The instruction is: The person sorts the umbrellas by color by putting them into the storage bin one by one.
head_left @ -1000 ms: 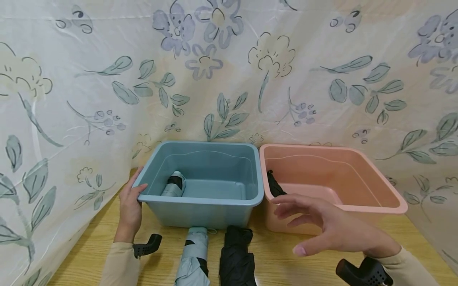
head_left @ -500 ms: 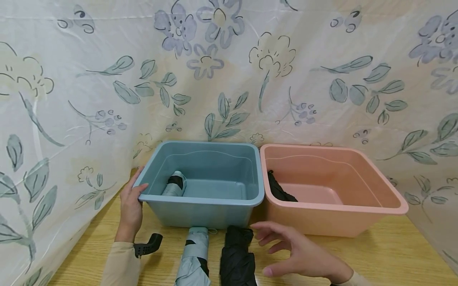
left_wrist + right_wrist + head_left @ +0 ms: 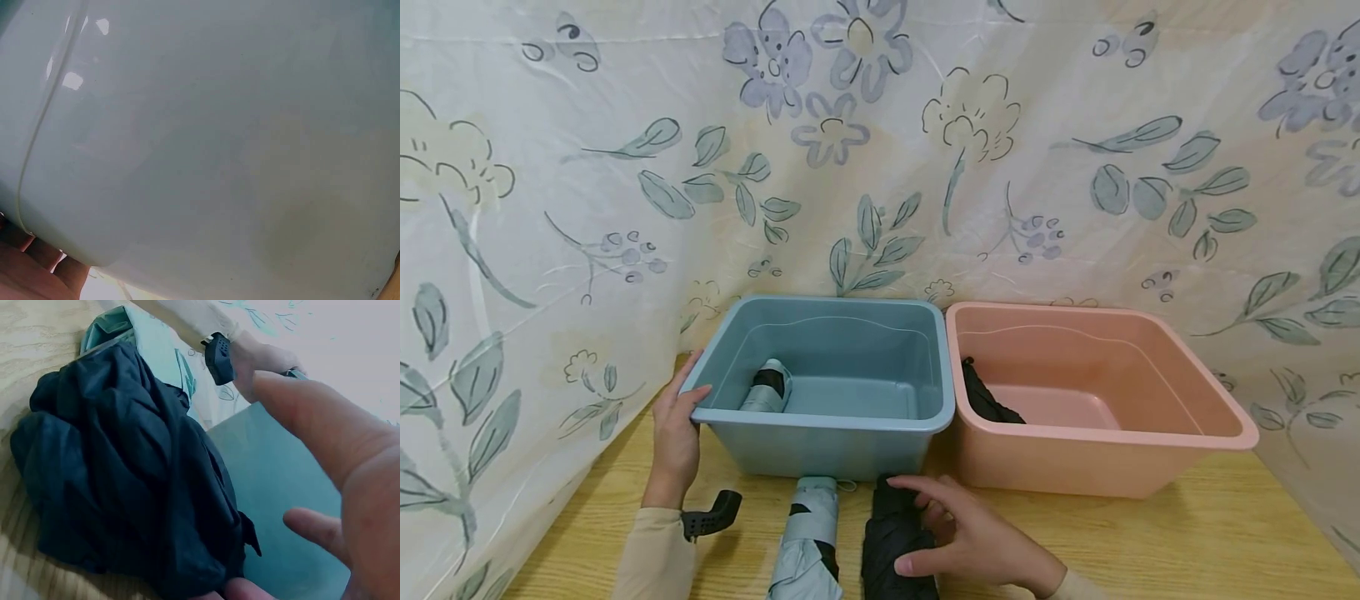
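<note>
My left hand (image 3: 676,433) holds the left front corner of a blue plastic bin (image 3: 827,446), its thumb over the rim. In the left wrist view the bin's wall (image 3: 206,150) fills most of the frame. My right hand (image 3: 973,533) is at a folded black umbrella (image 3: 883,542), thumb and fingers spread over its right side. Some fingertips (image 3: 244,590) lie against the black cloth in the right wrist view; the grasp is not closed. Left of that umbrella lies a folded light-blue umbrella (image 3: 808,525) with black patches.
Inside the blue bin lies another light-blue umbrella (image 3: 767,387). A pink bin (image 3: 1075,458) stands right beside it, with a black umbrella (image 3: 985,396) at its left wall. Both stand on a wooden table (image 3: 1195,533), against a floral curtain (image 3: 880,183).
My right hand has moved left and down from over the pink bin's front edge to the black umbrella on the table. The left hand has stayed on the blue bin.
</note>
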### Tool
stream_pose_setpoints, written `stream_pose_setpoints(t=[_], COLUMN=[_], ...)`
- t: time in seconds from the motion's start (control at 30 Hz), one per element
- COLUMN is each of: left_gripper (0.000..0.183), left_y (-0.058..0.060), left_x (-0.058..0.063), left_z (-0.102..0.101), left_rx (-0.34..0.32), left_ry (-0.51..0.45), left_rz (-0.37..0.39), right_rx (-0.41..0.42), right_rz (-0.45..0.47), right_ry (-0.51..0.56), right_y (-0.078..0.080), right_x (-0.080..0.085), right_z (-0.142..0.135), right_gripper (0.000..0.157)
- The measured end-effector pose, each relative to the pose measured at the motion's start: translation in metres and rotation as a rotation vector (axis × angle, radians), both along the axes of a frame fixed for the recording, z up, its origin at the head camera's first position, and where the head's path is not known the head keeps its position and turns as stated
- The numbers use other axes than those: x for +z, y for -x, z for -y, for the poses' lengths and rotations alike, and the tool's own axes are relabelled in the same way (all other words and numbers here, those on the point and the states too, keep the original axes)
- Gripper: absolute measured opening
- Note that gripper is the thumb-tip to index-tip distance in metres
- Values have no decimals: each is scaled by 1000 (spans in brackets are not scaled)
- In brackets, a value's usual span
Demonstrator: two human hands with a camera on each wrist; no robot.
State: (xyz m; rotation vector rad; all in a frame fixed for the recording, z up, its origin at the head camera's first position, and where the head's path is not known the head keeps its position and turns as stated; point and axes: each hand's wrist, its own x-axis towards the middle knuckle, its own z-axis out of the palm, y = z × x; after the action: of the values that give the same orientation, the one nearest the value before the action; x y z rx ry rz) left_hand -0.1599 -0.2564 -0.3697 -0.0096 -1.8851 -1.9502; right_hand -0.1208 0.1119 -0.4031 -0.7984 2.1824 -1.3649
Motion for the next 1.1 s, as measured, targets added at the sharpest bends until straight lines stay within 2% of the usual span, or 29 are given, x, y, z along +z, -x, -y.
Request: stream_pose_setpoints(t=[0.37,0.77,1.1], left_gripper=[50,51,51], left_y=[0,0,0], left_x=[1,2,2], left_z=[-1,0,-1], left_rx=[2,3,5], left_ry=[-10,-9,-9], left_rz=[5,10,21], right_rx=[-61,-33,-54], right_rz=[-8,16,-48], right_ry=[-98,-159,-155], right_y=[4,9,8], right_x=[-8,-8,-6], right_z=[7,11,25], right_gripper=[65,72,77])
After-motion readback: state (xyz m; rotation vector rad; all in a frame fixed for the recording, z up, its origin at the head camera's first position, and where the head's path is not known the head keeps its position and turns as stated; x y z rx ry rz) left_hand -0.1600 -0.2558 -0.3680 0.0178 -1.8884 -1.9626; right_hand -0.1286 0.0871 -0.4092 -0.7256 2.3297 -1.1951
